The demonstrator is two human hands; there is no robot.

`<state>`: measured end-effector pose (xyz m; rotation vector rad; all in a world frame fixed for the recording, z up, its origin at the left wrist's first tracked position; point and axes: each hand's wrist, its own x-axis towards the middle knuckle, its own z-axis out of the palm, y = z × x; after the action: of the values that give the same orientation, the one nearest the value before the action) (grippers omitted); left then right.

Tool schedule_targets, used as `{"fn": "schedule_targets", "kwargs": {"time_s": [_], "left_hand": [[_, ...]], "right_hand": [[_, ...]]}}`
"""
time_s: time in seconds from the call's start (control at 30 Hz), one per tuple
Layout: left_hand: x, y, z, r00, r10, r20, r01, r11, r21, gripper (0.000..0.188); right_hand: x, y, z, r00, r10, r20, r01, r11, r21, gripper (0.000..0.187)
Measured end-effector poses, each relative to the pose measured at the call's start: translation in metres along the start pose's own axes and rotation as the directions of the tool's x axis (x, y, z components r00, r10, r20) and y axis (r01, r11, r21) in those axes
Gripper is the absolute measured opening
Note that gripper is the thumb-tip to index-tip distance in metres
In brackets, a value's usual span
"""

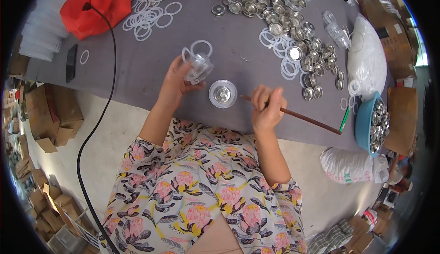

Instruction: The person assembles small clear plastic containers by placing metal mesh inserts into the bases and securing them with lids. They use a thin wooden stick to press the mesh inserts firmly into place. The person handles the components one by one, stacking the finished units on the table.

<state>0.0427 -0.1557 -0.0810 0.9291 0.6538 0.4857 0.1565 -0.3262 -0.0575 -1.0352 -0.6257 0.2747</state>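
Stick [311,120] lies clenched in the right hand [268,109], presumably for firm control; the left hand [175,81] grips clear plastic pieces [200,68] aside, perhaps keeping the metal-centred disc [223,94] reachable on the table [149,64] between both hands.

A grey table [142,71] is filling the upper part of the view. A pale floor [107,139] is showing below it on both sides. At left, an open carton [39,112] is standing with its flaps spread, and more boxes [43,196] are lying jumbled toward the lower corner. At right, a white sack [346,166] is lying on the floor, and brown cartons [401,45] are standing beyond the table's end. Bright light is coming through an opening [420,48] at far right.
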Motion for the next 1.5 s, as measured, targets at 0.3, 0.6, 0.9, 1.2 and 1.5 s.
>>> {"fn": "schedule_targets", "kwargs": {"time_s": [0.3, 0.6, 0.9, 1.2, 1.5], "left_hand": [[-0.012, -0.021, -0.011, 0.905, 0.393, 0.163, -0.369, 0.532, 0.762, 0.088], [-0.029, -0.017, 0.011, 0.724, 0.461, 0.512, -0.674, 0.32, 0.665, 0.083], [-0.028, -0.033, 0.019, 0.806, 0.421, 0.416, -0.581, 0.426, 0.694, 0.062], [-0.029, 0.017, 0.035, 0.718, 0.399, 0.571, -0.674, 0.19, 0.714, 0.014], [-0.033, 0.02, 0.032, 0.902, -0.003, 0.432, -0.2, 0.883, 0.425, 0.019]], "right_hand": [[0.0, 0.004, -0.001, 0.999, 0.018, -0.034, -0.019, 0.999, -0.04, 0.058], [-0.001, 0.01, -0.006, 0.996, -0.003, -0.084, 0.002, 1.0, -0.005, 0.059], [-0.003, 0.006, -0.008, 0.996, -0.035, -0.086, 0.035, 0.999, 0.005, 0.059], [-0.002, 0.0, -0.005, 0.997, -0.031, -0.074, 0.032, 0.999, 0.015, 0.054], [0.012, -0.012, 0.007, 0.948, 0.318, 0.032, -0.273, 0.856, -0.439, 0.02]]}}
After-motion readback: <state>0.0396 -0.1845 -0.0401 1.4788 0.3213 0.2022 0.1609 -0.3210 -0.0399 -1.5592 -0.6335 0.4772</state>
